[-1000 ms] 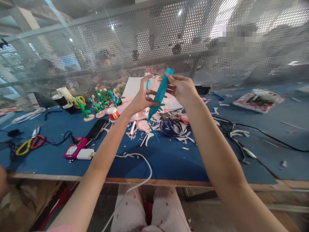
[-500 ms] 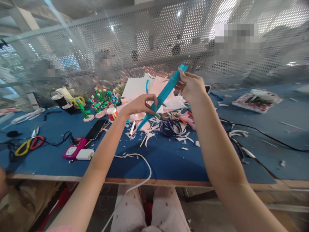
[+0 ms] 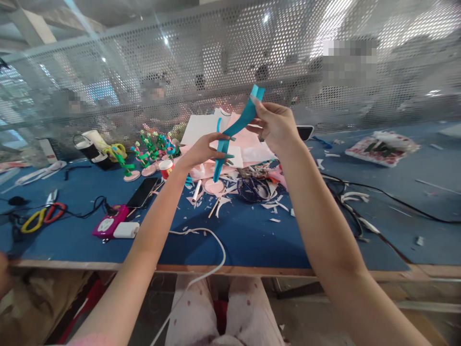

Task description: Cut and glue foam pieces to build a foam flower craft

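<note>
A blue paper strip [image 3: 240,123], folded along its length, is stretched slantwise between my hands above the table. My right hand [image 3: 277,122] pinches it close to its upper end. Lower down, the fingers of my left hand [image 3: 207,153] are closed around the strip, and its narrow lower end hangs below them. The strip bends where the left fingers grip it. Behind the hands lie pink paper sheets [image 3: 250,139] and a white sheet [image 3: 197,127]. Under the strip is a pink paper disc [image 3: 214,186].
Paper scraps and a roll of dark blue tape [image 3: 252,191] litter the table's middle. Green paper plants [image 3: 127,168], a phone [image 3: 143,193], a magenta power adapter [image 3: 111,223] and scissors [image 3: 50,206] stand or lie leftward. A white cable [image 3: 219,240] crosses the front edge.
The blue strip was straight and now curves, bent at my left fingers. My right hand has moved slightly left and up with the upper end.
</note>
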Demonstrator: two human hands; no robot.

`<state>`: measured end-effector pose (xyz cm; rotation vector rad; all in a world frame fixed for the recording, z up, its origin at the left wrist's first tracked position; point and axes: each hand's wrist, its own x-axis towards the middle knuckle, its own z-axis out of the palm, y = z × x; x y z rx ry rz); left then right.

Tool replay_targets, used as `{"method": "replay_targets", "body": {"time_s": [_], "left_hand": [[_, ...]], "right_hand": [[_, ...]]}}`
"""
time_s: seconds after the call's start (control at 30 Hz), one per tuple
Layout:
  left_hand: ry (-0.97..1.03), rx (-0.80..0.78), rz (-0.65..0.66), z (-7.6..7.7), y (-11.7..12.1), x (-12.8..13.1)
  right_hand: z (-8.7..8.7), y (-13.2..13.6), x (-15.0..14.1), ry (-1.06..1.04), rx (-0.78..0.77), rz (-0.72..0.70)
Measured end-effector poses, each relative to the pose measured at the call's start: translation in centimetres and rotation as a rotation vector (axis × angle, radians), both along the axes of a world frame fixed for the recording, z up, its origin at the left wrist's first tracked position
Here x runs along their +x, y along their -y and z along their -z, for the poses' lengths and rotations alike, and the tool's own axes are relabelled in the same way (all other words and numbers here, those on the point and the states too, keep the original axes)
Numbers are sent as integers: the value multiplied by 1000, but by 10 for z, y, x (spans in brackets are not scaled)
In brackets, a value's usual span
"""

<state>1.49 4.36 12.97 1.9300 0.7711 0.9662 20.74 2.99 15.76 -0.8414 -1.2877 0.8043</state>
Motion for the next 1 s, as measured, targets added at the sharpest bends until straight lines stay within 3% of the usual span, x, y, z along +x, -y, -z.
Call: {"method": "replay_targets", "body": {"time_s": [0.23, 0.63, 0.87, 1.0], "left_hand": [[42, 152, -78, -7, 2, -2], [-70, 407, -145, -11, 7, 1], [-87, 450, -108, -15, 12, 3], [-41, 364, -60, -16, 14, 2]], "right_hand": [[1, 11, -13, 105, -6, -35], [30, -26, -24, 183, 133, 154], [30, -24, -25, 186, 63, -23], [27, -19, -26, 156, 45, -38]]}}
